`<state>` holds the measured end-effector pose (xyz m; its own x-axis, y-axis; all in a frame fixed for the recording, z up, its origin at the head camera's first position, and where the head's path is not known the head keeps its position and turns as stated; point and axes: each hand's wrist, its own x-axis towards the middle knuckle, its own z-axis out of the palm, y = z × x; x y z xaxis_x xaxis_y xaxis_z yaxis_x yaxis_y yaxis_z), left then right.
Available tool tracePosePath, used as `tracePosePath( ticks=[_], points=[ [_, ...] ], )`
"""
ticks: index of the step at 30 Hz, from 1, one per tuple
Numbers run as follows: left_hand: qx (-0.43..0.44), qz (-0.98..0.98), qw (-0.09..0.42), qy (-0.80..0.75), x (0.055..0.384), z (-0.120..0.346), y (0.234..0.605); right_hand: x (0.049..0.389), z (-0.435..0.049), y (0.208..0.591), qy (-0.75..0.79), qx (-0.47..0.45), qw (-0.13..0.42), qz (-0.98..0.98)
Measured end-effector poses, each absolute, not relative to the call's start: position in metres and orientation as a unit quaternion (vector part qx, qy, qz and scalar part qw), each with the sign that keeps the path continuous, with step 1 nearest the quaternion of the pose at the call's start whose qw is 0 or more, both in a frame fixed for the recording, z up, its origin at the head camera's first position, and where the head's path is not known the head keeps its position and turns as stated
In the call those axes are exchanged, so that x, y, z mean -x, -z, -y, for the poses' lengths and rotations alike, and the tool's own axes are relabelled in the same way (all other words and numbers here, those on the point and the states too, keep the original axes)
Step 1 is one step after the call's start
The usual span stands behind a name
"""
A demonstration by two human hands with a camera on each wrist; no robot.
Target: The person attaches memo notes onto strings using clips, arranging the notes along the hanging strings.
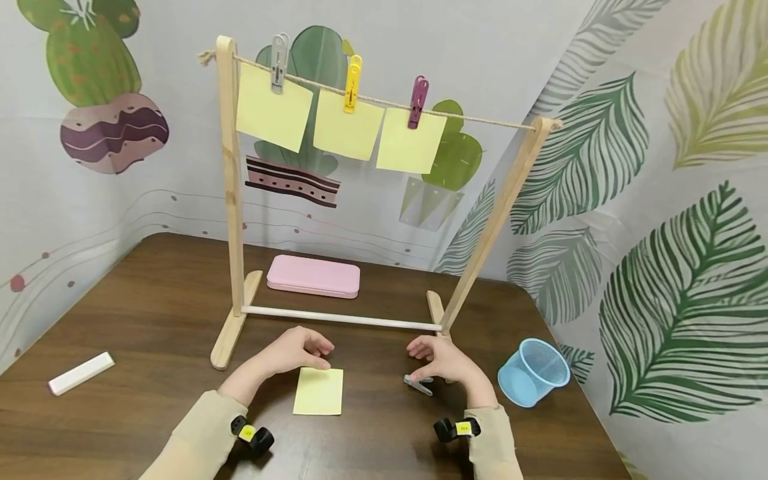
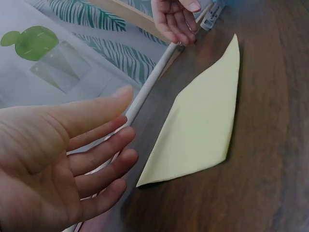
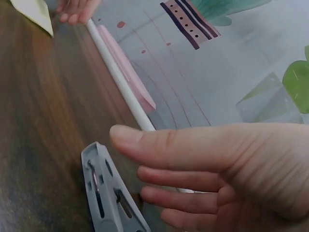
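A yellow sticky note [image 1: 319, 393] lies on the brown table in the head view. My left hand [image 1: 301, 349] hovers at its far edge, fingers loosely bent and holding nothing; the left wrist view shows a gap between this hand [image 2: 72, 164] and the note [image 2: 198, 121]. To the right, a grey clothespin [image 1: 417, 385] rests on the table under my right hand [image 1: 447, 363]. In the right wrist view, the thumb of the right hand [image 3: 222, 169] is beside the clothespin [image 3: 110, 200], with nothing pinched.
Behind the hands stands a wooden frame [image 1: 233, 200] with a rope; grey, yellow and purple clothespins [image 1: 418, 100] hold three yellow notes [image 1: 348, 130] on it. A pink case [image 1: 313, 275], a white bar-shaped object [image 1: 81, 373] and a blue mesh cup [image 1: 522, 381] are also on the table.
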<state>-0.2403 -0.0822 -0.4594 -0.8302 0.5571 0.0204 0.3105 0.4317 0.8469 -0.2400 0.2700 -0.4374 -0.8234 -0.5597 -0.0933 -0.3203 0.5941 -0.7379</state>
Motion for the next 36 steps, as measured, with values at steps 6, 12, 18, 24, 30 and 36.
tracePosePath(
  ticks=[6,12,18,24,30,36],
  points=[
    [-0.298,-0.837,0.148,-0.434,0.239,0.084,0.459,0.236,-0.269,0.436,0.357,0.221,0.190,-0.888],
    [-0.317,-0.843,0.162,-0.402,0.235,0.083,0.456,0.230,-0.270,0.433,0.327,0.237,0.189,-0.895],
    [-0.330,-0.852,0.155,-0.376,0.228,0.082,0.453,0.228,-0.267,0.431,0.308,0.224,0.203,-0.902],
    [-0.341,-0.863,0.134,-0.347,0.225,0.079,0.453,0.228,-0.264,0.433,0.289,0.212,0.202,-0.912],
    [-0.338,-0.868,0.136,-0.337,0.226,0.078,0.453,0.231,-0.262,0.436,0.293,0.225,0.180,-0.912],
    [-0.331,-0.871,0.131,-0.339,0.226,0.077,0.453,0.236,-0.258,0.444,0.293,0.236,0.128,-0.918]
  ],
)
